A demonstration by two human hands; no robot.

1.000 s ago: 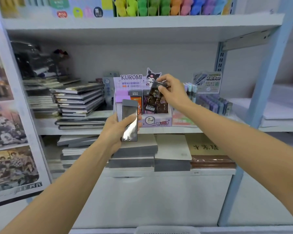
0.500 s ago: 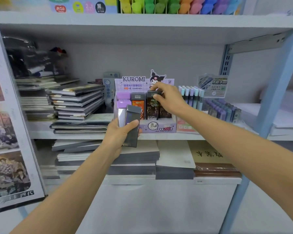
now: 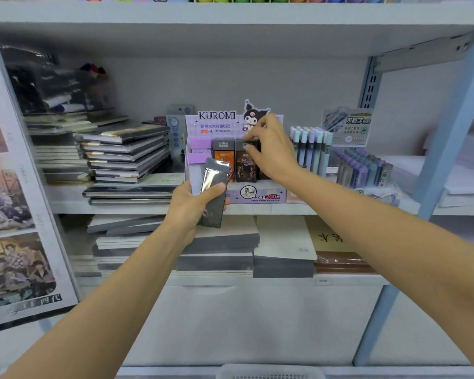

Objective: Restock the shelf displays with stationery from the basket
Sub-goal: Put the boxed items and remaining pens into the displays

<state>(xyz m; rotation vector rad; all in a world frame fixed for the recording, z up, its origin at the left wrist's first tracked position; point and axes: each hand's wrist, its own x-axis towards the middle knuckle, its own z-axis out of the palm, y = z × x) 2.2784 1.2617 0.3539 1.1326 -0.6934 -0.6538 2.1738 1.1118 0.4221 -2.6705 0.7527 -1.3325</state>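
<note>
Meanwhile left hand (image 3: 192,206) grips a dark packet (image 3: 213,192); right hand (image 3: 271,149) fingers pinch a boxed packet (image 3: 246,162)

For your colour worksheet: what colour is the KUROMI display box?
Pale purple KUROMI display box, clearest in the head view.

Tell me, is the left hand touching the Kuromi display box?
Cannot tell. In the head view, the left hand holds a dark pack that overlaps the Kuromi display box, hiding any gap.
</note>
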